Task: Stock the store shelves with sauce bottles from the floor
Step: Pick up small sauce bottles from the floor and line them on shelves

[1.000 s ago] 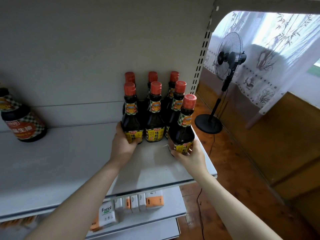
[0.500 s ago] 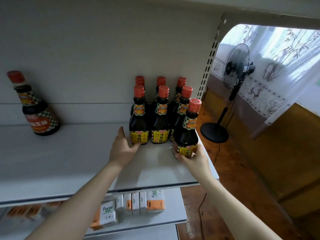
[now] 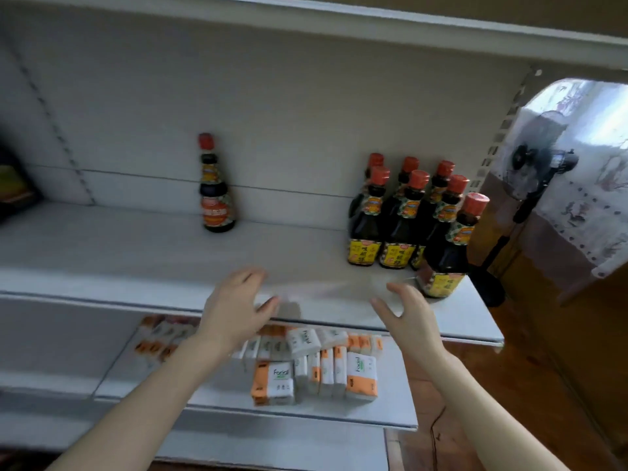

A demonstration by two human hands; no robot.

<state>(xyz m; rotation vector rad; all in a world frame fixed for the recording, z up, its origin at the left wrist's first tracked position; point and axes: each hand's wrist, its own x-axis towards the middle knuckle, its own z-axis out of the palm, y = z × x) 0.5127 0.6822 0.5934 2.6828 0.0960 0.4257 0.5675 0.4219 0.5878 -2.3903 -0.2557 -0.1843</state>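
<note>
Soft daylight from the right; motion-blurred, edges bowed

Both hands (image 3: 234,307) empty (fingers loose), bottles (image 3: 401,219) on shelf (image 3: 136,253) at rt.

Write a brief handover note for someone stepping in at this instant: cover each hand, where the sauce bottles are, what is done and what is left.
Left hand: open, empty, over the shelf front edge.
Right hand: open, empty, just short of the front bottle.
Bottles: the yellow-label group stands upright at the shelf's right end, six in two rows, and the front bottle makes seven. A lone orange-label bottle stands further left by the back panel.
Done: eight bottles shelved.
Left: bare shelf remains between them; the floor stock is out of view, so fetch more.
</note>
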